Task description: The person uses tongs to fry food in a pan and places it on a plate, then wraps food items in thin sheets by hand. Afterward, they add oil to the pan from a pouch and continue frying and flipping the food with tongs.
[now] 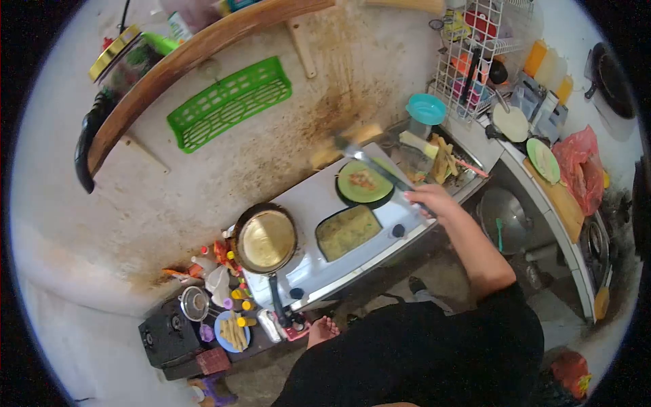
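Observation:
My right hand (437, 202) is closed around the handle of a long utensil (380, 168), probably a spatula. Its blurred far end is raised beyond a green plate (369, 191) with some food on it. In front of that plate is a rectangular container (350, 234) of yellowish-green mixture. My left hand (324, 330) is low beside the counter, palm partly showing and fingers loosely apart, close to a pink item (297, 332). Nearest to it is the handle of a frying pan (266, 237), which sits on the white stove (305, 261) with shiny yellowish liquid in it.
On the left are a blue plate of rolled food (232, 332), a strainer (194, 304) and several bottles. A tray (468, 182) with food pieces and a blue-lidded container (426, 108) stand at the right. A green basket (230, 102) hangs on the wall.

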### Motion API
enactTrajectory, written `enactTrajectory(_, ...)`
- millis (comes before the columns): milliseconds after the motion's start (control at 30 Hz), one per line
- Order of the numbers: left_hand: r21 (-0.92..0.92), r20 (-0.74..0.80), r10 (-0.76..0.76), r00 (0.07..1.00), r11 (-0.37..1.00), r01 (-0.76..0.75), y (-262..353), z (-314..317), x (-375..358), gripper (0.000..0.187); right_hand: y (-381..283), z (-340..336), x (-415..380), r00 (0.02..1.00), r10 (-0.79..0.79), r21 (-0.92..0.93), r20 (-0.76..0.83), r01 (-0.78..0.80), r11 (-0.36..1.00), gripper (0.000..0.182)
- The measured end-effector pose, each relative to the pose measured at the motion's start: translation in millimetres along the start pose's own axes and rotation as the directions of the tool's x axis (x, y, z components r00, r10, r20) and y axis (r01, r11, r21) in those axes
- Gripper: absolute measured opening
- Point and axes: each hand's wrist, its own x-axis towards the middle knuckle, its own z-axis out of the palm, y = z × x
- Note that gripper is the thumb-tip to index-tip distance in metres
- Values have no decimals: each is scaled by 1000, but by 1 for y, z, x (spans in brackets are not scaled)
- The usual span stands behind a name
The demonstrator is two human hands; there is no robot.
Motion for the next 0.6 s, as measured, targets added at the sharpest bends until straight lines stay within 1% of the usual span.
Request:
enactTrajectory(67,25,54,-32,998,999,31,-14,8,27,12,-4,-61,-8,987,-55,-76,-148,44,996,22)
enactTrajectory(133,52,93,-70,993,997,65,-28,34,42,14,-1,-129,-13,964,-45,-212,-261,-11,977,24)
enactTrajectory(167,34,94,-62,994,998,59,-36,44,53,14,0,-161,-15,948,-44,-274,-314,-47,960,25)
enactTrajectory(233,5,85,-43,995,999,43,-53,66,75,15,13,-219,-9,898,-170,-455,-406,-37,890,29)
enactTrajectory(267,2,111,-34,993,999,34,-62,87,76,15,20,-247,-2,868,-233,-535,-439,-44,844,31)
enactTrajectory(300,0,127,-28,992,1000,28,-67,111,68,16,26,-273,4,867,-157,-593,-472,-180,785,41)
enactTrajectory(333,-1,140,-19,990,1000,19,-72,133,64,16,35,-291,13,827,-230,-668,-513,-216,712,44)
enactTrajectory(367,23,101,-69,993,998,67,-76,150,68,19,46,-307,23,785,-307,-732,-539,-255,632,47)
enactTrajectory(400,-4,21,-54,998,999,54,-81,188,42,17,52,-318,28,742,-384,-782,-550,-296,548,49)
enactTrajectory(433,15,81,-57,995,998,56,-89,193,52,15,38,-314,28,757,-263,-742,-599,-401,537,52)
enactTrajectory(467,34,146,-58,988,998,54,-94,197,63,13,41,-319,34,766,-250,-755,-592,-418,505,51)
enactTrajectory(533,7,90,-21,996,1000,21,-107,223,55,11,52,-331,56,784,-234,-783,-574,-442,438,49)
enactTrajectory(567,-7,63,-1,998,1000,1,-113,233,52,10,58,-336,67,794,-197,-789,-575,-475,389,51)
enactTrajectory(600,-21,53,-11,999,1000,12,-119,235,56,10,73,-343,79,795,-241,-816,-556,-466,343,46)
